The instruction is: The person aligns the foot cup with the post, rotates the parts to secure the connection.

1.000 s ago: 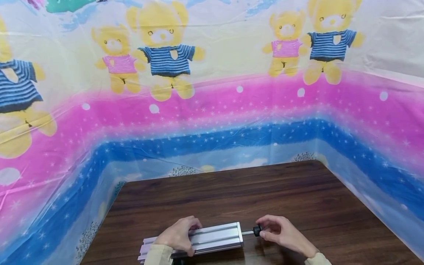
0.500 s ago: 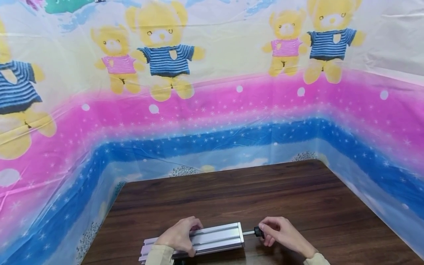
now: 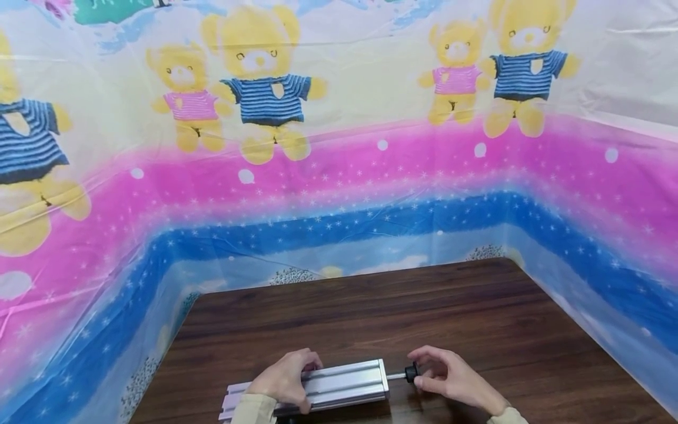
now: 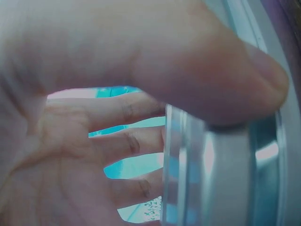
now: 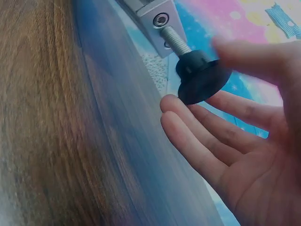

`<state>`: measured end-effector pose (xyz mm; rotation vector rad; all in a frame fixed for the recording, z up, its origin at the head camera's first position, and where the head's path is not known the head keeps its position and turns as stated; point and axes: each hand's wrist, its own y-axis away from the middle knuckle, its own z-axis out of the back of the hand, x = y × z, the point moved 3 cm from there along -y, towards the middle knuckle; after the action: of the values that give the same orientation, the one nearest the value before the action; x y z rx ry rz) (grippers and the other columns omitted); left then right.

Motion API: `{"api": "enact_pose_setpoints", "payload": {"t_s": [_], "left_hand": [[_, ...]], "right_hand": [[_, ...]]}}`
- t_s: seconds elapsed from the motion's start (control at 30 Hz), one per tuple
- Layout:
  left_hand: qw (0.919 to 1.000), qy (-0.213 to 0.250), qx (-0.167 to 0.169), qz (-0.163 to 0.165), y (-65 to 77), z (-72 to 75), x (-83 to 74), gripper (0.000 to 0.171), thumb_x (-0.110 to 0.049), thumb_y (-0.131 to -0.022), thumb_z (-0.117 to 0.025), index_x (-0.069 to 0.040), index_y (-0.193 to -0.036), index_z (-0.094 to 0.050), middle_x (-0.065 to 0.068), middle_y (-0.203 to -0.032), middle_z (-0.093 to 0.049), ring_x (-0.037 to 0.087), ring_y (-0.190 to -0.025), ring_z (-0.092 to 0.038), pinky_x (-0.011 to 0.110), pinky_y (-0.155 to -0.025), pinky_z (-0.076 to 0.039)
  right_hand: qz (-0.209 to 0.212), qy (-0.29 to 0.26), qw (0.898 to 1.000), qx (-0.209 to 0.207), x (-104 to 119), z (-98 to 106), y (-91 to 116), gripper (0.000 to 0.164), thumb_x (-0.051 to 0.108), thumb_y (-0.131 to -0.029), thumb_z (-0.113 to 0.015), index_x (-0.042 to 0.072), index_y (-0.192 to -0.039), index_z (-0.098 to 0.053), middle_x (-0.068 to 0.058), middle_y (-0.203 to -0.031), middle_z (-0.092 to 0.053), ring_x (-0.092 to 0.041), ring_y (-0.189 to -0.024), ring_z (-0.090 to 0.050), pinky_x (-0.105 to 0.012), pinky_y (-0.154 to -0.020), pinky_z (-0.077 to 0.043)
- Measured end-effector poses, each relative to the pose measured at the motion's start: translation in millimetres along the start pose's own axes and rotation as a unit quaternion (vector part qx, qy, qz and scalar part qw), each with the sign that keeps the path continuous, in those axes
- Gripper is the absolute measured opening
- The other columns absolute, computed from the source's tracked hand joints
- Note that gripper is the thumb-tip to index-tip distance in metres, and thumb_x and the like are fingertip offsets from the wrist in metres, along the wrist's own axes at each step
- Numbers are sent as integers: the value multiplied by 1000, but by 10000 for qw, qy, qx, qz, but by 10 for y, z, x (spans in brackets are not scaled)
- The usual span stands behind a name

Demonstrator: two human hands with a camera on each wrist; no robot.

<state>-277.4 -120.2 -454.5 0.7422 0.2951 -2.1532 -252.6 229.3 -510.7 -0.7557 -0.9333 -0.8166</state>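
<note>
A silver aluminium profile (image 3: 346,381) lies lengthwise near the front of the table. My left hand (image 3: 283,376) grips it from above; in the left wrist view the thumb lies along the near side of the profile (image 4: 228,176) and the fingers reach the other side. From its right end plate (image 5: 171,21) sticks out a threaded stem (image 5: 176,41) with a black levelling foot (image 5: 202,80) on it. Around that foot my right hand (image 3: 452,377) has its thumb and fingers, the thumb at the rim. Parts of the contact are blurred in the right wrist view.
The dark wood table (image 3: 371,312) reaches back to a bear-patterned curtain (image 3: 328,200), which surrounds it on the back and sides. A small dark part (image 3: 286,419) shows beneath the profile at the lower frame edge.
Half a second ago my right fingers were curled further round the levelling foot; now the index finger and thumb are spread wider, much as one second ago. My left hand and the profile stay put.
</note>
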Motion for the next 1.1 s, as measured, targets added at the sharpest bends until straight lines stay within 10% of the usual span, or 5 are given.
{"api": "enact_pose_setpoints", "payload": {"t_s": [0.17, 0.57, 1.1], "left_hand": [[10000, 15, 35, 78, -8, -2, 6, 57, 1, -49, -84, -16, -100, -67, 4, -112, -67, 41, -122, -57, 43, -90, -50], [10000, 44, -26, -56, -5, -29, -3, 59, 2, -46, -85, -15, -99, -67, -4, -97, -59, 9, -86, -54, 28, -76, -48], [9994, 24, 83, 327, -6, -12, 12, 58, 0, -51, -86, -15, -104, -68, 6, -114, -64, 29, -106, -60, 43, -84, -51]], "right_hand": [[211, -63, 9998, -1, 17, 3, -15, 41, 15, -96, -68, -8, -127, -58, -24, -113, -67, -16, -85, -74, -35, -73, -60], [-224, -387, 9988, 201, 3, -9, -13, 30, 18, -102, -58, -8, -117, -64, -22, -94, -73, -19, -73, -74, -41, -66, -60], [-657, -423, 9967, 209, -19, -32, -53, 42, 27, -109, -42, -6, -103, -66, -19, -86, -74, -25, -69, -75, -44, -63, -60]]}}
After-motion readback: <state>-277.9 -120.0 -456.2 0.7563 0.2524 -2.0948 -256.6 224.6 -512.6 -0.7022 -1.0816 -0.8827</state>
